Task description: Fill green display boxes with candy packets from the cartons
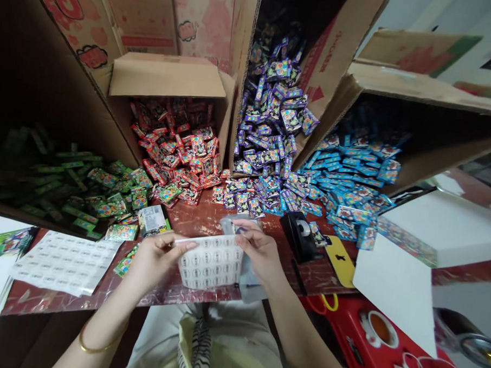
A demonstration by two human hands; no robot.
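Note:
My left hand pinches the upper left edge of a small white sheet of round stickers, held over the near edge of a reddish table. My right hand is closed on the sheet's right side, with a clear plastic bag against it. A gold bangle sits on my left wrist. Beyond the hands lie heaps of small packets: green, red, purple and blue.
Tipped cardboard boxes spill the packets across the table. A larger sticker sheet lies at the left. A black tape dispenser and a yellow-handled tool sit to the right, beside a white box.

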